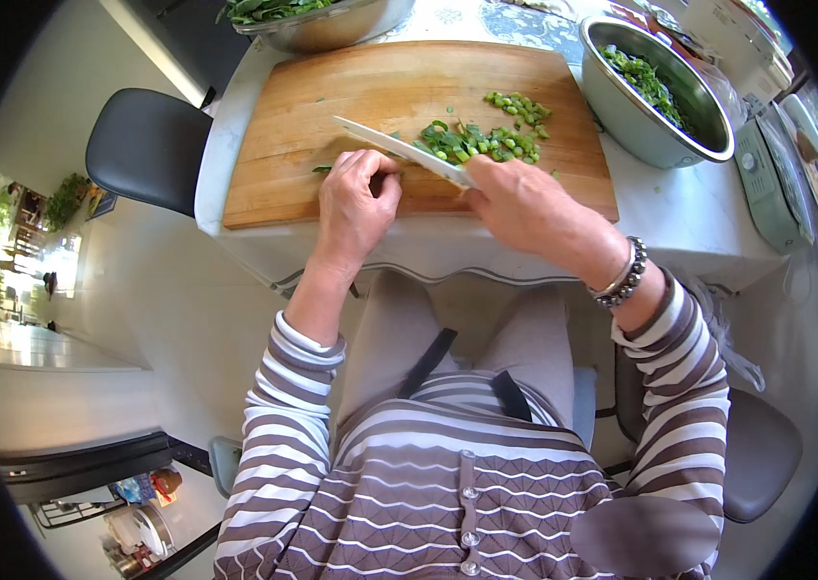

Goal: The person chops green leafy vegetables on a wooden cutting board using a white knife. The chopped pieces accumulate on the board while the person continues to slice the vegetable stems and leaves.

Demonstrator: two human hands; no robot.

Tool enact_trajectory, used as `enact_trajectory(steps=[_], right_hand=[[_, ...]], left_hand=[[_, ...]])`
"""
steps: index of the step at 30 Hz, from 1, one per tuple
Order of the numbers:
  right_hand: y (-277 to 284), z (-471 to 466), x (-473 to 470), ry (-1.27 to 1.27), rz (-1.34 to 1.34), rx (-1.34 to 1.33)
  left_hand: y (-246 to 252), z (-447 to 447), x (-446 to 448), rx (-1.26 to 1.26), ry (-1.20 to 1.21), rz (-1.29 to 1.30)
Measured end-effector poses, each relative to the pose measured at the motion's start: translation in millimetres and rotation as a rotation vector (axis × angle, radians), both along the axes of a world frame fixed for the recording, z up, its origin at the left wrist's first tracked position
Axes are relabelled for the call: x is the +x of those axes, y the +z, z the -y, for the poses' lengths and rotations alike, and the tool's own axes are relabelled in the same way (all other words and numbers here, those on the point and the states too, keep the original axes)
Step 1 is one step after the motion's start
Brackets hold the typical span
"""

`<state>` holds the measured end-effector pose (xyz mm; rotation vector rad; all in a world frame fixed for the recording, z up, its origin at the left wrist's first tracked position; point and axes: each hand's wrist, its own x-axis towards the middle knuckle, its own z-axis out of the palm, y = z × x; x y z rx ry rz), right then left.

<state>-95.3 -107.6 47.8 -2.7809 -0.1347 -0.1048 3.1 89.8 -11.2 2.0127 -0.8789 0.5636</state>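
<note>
A wooden cutting board lies on the table before me. My right hand is closed on the handle of a kitchen knife, whose blade points up and to the left over the board. My left hand rests at the board's near edge with curled fingers, close to the blade. Bits of green leaf show beside its fingertips; whether it pinches anything is hidden. Chopped green stems and leaves lie in a heap just beyond the knife, and a smaller group of cut stems sits farther back.
At the right stands a metal bowl holding chopped greens. Another metal bowl with leafy greens stands behind the board at the left. A pale green appliance is at the table's right end. A dark chair stands at the left.
</note>
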Motion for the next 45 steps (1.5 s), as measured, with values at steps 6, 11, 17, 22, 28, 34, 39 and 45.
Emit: enact_trajectory(steps=[6, 11, 17, 22, 28, 34, 39, 45], right_hand=[[9.9, 53.9, -7.8, -0.096, 0.071, -0.123], [14.8, 61.7, -13.8, -0.175, 0.131, 0.039], [18.4, 53.4, -43.7, -0.139, 0.080, 0.290], [15.0, 28.4, -45.9, -0.085, 0.082, 0.289], [-7.2, 20.7, -40.5, -0.043, 0.169, 0.149], [5.5, 18.4, -32.0, -0.016, 0.029, 0.167], [2.8, 18.0, -21.4, -0.031, -0.013, 0.142], [10.0, 20.3, -12.9, -0.025, -0.067, 0.117]], left_hand=[[6.5, 22.7, 5.6, 0.024, -0.064, -0.036], [25.2, 53.6, 4.9, -0.118, -0.229, -0.130], [23.2, 13.9, 36.7, 0.052, -0.049, -0.046], [16.8, 5.3, 31.5, 0.276, 0.065, 0.007], [14.0, 15.0, 26.8, 0.263, 0.131, 0.026], [9.3, 20.7, 26.4, 0.259, 0.122, 0.070], [9.3, 22.8, 23.8, 0.254, 0.135, 0.108], [7.8, 22.6, 24.7, 0.236, 0.115, 0.111]])
